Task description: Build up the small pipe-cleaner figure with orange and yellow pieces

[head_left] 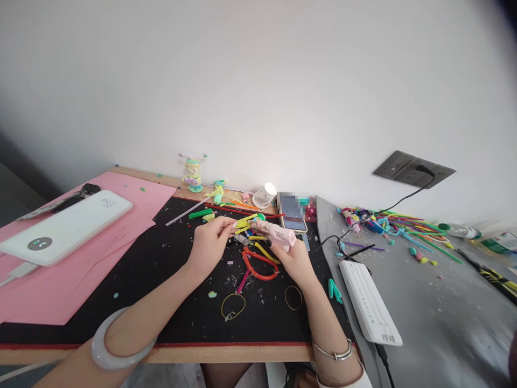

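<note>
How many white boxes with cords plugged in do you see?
2. One rounded white plastic box with a number display lies on the pink paper at left; the other white plastic box lies on the smooth grey mat at right.

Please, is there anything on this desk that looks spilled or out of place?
Yes: small pale scraps lie scattered over the flat black mat around the bent red loop, like uncleared debris. The white round cup near the plain white wall also looks tilted, not standing straight.

Craft workspace: desk (234,354) against wall (258,97), pipe cleaners (422,225), scraps (212,294), 2 power banks (81,226).
</note>
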Tool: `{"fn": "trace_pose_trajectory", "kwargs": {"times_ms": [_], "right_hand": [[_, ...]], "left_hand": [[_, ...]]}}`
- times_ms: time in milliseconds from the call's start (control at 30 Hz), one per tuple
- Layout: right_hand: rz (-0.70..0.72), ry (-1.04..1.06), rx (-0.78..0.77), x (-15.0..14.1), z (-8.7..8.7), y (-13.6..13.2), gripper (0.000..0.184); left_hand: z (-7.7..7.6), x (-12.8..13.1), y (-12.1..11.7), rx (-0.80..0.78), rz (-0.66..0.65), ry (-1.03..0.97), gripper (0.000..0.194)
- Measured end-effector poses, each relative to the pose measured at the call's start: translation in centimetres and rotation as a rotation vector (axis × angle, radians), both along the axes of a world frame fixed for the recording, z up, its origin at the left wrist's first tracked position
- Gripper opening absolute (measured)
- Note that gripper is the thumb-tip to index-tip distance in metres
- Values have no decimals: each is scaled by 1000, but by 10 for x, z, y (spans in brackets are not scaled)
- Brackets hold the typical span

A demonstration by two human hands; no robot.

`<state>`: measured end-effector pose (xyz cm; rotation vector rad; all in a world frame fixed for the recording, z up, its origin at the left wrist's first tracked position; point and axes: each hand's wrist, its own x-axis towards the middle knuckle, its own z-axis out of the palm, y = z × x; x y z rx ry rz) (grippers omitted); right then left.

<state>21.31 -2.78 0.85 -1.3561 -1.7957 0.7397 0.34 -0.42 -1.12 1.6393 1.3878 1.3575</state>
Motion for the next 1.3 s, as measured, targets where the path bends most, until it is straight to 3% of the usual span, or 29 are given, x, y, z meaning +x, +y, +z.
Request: {"fn": "trace_pose_trajectory", "kwargs": {"times_ms": [300,600,1133,1300], "right_hand": [[-39,-11,22,6,0,2,38],[68,56,19,-4,2,-1,37],[-64,-46,52,6,0,1,37],[-236,-56,108,16,1,3,38]], "left_hand": [[1,-1,1,-7,4,-4,18],[0,0,0,8,-14,9,17],[3,-2,0,-18,13,-6,17],[4,-2,1,-55,13,-85,16]]}}
